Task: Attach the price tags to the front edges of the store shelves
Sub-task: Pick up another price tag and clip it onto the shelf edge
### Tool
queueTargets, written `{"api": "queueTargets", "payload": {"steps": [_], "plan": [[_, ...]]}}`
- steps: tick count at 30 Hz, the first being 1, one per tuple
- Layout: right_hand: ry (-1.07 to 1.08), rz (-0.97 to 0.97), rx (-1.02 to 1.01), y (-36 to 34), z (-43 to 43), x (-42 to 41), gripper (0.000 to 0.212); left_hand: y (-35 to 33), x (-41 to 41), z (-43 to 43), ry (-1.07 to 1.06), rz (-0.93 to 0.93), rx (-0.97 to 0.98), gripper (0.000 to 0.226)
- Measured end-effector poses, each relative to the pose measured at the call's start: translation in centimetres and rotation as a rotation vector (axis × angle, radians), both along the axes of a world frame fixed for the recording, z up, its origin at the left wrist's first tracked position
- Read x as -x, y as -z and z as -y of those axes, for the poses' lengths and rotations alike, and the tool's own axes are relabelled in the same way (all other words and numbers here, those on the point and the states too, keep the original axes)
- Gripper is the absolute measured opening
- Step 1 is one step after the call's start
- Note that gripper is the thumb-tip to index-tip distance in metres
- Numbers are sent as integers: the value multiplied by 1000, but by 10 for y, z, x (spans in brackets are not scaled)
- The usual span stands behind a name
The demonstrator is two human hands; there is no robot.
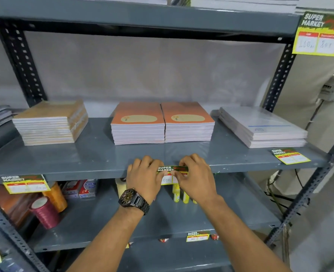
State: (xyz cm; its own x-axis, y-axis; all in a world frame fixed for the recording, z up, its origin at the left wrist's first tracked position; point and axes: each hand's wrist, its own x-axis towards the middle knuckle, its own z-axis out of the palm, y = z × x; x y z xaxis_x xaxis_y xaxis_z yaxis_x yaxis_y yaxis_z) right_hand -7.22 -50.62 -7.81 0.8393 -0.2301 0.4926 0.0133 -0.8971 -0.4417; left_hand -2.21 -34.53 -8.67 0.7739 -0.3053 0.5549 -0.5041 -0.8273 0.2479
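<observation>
A green and yellow price tag [168, 173] sits against the front edge of the middle grey shelf [95, 169], folded over the lip. My left hand [144, 177], with a dark watch on its wrist, presses the tag's left end. My right hand [195, 177] pinches its right end with fingertips on the tag. Another tag [26, 183] hangs on the same edge at the left. A loose tag [289, 155] lies flat on the shelf at the right. One more tag [319, 34] hangs from the top shelf, and a small tag [197, 236] from the lower shelf.
Stacks of notebooks [162, 124] stand along the middle shelf, with a white stack [264, 128] at the right. Below are thread spools [44, 211], small boxes [80, 189] and yellow bottles [180, 195]. Slotted steel uprights [278, 75] frame the rack; cables hang at the right.
</observation>
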Motion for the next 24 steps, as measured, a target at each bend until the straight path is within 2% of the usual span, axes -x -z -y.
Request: {"api": "queueTargets", "payload": {"steps": [6, 9, 14, 19, 24], "plan": [[56, -21, 4, -1, -4, 0, 18, 4, -5, -6, 62, 21, -33, 20], [42, -8, -1, 0, -4, 3, 21, -1, -2, -5, 81, -31, -32, 22], [7, 107, -163, -2, 12, 36, 27, -11, 10, 3, 108, -121, 109, 33], [98, 247, -205, -14, 82, 84, 9, -25, 35, 54, 280, -106, 162, 27], [213, 207, -290, -34, 194, 102, 3, -41, 60, 154, 425, -207, 143, 28]]}}
